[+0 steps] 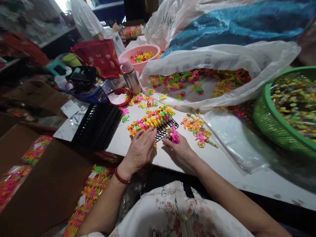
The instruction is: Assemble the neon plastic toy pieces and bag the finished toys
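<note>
Bracing, seemingly against slipping, the black plastic lattice tray (163, 129), the left hand (140, 145) is lying flattened over its left end, grip hidden; right of it, the right hand (181, 147) is pinching a bright-pink plastic toy (175, 137).

Around the rack (165, 127), stacked trays (95, 126) are sitting at nine o'clock, a bottle (132, 80) at eleven, a basket (265, 121) at three.

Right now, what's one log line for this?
left hand: at black plastic grid rack; right hand: holding bright pink plastic toy; rack: partly covered by multicoloured plastic toys
</note>
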`<state>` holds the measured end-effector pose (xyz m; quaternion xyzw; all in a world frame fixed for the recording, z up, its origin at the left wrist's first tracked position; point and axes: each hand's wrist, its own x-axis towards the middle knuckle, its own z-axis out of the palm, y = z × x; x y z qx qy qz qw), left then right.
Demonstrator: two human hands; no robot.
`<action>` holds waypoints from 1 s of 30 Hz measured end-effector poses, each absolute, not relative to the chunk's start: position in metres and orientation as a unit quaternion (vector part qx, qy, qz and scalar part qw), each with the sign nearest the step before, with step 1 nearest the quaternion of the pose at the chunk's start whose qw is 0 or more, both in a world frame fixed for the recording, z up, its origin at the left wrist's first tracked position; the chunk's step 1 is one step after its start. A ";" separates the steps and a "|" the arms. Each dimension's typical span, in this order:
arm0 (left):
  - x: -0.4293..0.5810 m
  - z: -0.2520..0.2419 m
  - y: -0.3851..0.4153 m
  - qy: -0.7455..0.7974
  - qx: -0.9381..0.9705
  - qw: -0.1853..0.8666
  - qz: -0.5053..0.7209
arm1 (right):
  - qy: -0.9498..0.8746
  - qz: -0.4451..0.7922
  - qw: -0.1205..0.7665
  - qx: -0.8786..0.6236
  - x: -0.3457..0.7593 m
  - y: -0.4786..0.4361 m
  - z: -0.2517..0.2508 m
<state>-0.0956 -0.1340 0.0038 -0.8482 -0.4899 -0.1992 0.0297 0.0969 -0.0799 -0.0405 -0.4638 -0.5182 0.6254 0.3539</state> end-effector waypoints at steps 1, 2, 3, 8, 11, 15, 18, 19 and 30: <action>-0.096 0.003 -0.134 -0.489 -0.848 0.027 -0.202 | -0.543 0.611 0.346 -0.460 0.092 -0.079 -0.042; -0.096 0.003 -0.134 -0.489 -0.848 0.025 -0.205 | -0.572 0.592 0.339 -0.454 0.087 -0.078 -0.043; -0.096 0.003 -0.134 -0.490 -0.847 0.024 -0.207 | -0.605 0.569 0.335 -0.446 0.083 -0.076 -0.044; -0.094 0.005 -0.134 -0.498 -0.842 0.023 -0.207 | -0.734 0.446 0.334 -0.389 0.070 -0.067 -0.053; -0.093 0.008 -0.133 -0.497 -0.844 0.033 -0.197 | -0.755 0.441 0.329 -0.357 0.068 -0.062 -0.060; -0.094 0.010 -0.133 -0.501 -0.850 0.039 -0.161 | -0.784 0.426 0.314 -0.324 0.071 -0.056 -0.059; -0.093 0.011 -0.134 -0.509 -0.847 0.051 -0.143 | -0.805 0.418 0.291 -0.304 0.073 -0.052 -0.054; -0.092 0.011 -0.134 -0.511 -0.846 0.056 -0.142 | -0.810 0.416 0.285 -0.298 0.074 -0.051 -0.052; -0.088 0.008 -0.131 -0.506 -0.847 0.077 -0.142 | -0.835 0.370 0.281 -0.294 0.076 -0.059 -0.052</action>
